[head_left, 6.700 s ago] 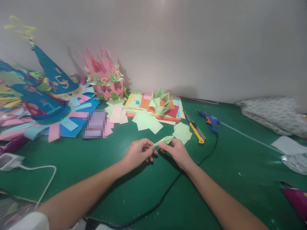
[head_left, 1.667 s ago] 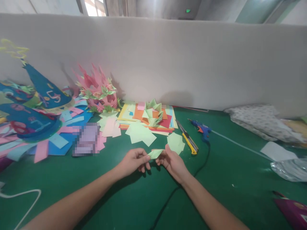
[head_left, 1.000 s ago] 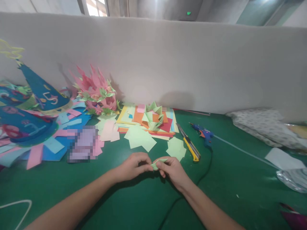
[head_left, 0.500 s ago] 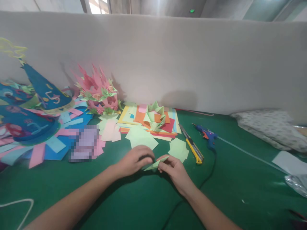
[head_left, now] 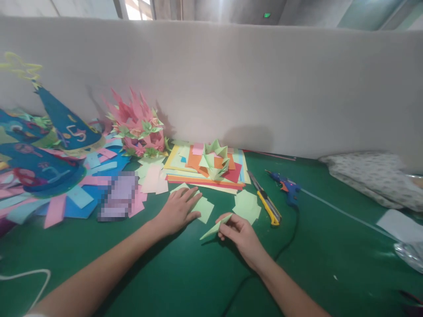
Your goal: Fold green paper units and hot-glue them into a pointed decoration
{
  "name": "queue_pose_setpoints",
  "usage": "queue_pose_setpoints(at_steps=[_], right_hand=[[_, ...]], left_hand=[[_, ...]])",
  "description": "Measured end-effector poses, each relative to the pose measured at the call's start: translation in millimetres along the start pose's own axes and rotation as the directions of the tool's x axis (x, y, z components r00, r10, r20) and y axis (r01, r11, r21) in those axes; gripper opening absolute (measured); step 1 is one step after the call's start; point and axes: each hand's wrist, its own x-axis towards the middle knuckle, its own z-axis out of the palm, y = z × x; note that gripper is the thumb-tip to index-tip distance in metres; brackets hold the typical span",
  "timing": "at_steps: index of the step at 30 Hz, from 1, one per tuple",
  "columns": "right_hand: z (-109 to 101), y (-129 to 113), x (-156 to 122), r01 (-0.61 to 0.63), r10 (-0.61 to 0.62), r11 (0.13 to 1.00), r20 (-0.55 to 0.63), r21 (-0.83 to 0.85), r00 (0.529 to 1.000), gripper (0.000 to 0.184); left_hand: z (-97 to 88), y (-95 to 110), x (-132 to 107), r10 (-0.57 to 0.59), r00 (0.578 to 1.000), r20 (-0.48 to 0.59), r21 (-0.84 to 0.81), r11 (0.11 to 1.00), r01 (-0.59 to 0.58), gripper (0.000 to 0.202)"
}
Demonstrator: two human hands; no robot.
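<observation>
My right hand pinches a folded light green paper piece, a narrow pointed shape whose tip rests near the green table. My left hand lies flat with fingers stretched out on a small stack of light green paper squares. A second pile of green squares sits just right of my right hand. Behind both hands a green folded paper crown rests on a stack of coloured paper sheets.
A yellow utility knife and a blue glue gun with a black cord lie to the right. Pink paper flower model, blue paper cones and coloured strips fill the left. A patterned cloth lies at right. A grey partition wall stands behind.
My left hand has let go of the folded green piece and moved forward onto the stack of green squares. My right hand still holds the piece, now lower near the table.
</observation>
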Motion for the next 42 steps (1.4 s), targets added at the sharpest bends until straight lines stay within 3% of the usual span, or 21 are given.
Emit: queue_pose_setpoints(at_steps=[4,6,8,12,16,20,23,25,29,32,42], right_hand=[[-9.8,-13.3,6.5,0.148,-0.199,0.943,-0.148,-0.299,0.969,0.018],[-17.3,-18.3,15.3,0.263,-0.404,0.796,-0.155,-0.545,0.902,0.013],[-23.3,-18.5,26.4,0.355,-0.529,0.574,-0.003,-0.737,0.849,0.019],[-26.0,-9.9,46.0,0.469,-0.463,0.21,0.336,-0.858,0.82,0.036],[-21.5,-9.3,51.3,0.456,-0.374,0.022,0.415,-0.89,0.829,0.033],[-18.7,-18.0,47.5,0.379,-0.331,-0.042,0.37,-0.925,0.868,0.034],[-19.0,-20.4,46.8,0.356,-0.318,-0.081,0.363,-0.931,0.876,0.034],[-20.7,-18.2,47.6,0.394,-0.312,-0.091,0.402,-0.914,0.861,0.033],[-26.1,-9.3,46.8,0.542,-0.33,-0.101,0.542,-0.834,0.773,0.028],[-28.0,-5.8,43.4,0.59,-0.364,-0.102,0.582,-0.801,0.727,0.027],[-19.0,-25.2,53.6,0.502,-0.447,-0.045,0.467,-0.864,0.763,0.025]], left_hand=[[-4.2,13.9,-29.3,-0.052,0.999,0.016,0.011,0.999,0.052,0.049],[-4.5,18.9,-37.2,-0.075,0.997,0.005,0.004,0.997,0.075,0.048],[-4.0,21.7,-40.2,-0.09,0.996,-0.02,-0.001,0.996,0.09,0.047],[-3.5,22.5,-38.5,-0.059,0.998,-0.015,-0.034,0.998,0.058,0.048],[-6.2,24.3,-37.2,-0.094,0.995,-0.023,-0.046,0.995,0.093,0.043],[-11.3,28.1,-38.0,-0.143,0.99,0.017,-0.03,0.989,0.143,0.029],[-16.5,29.4,-39.2,-0.133,0.989,0.057,-0.019,0.991,0.134,0.035],[-19.9,29.3,-40.6,-0.113,0.99,0.085,-0.023,0.993,0.116,0.042],[-24.0,28.2,-43.8,-0.074,0.989,0.126,-0.062,0.995,0.083,0.047],[-24.0,27.9,-44.9,-0.062,0.989,0.135,-0.093,0.993,0.075,0.046],[-24.1,28.6,-44.8,-0.056,0.985,0.163,-0.098,0.993,0.073,0.043]])
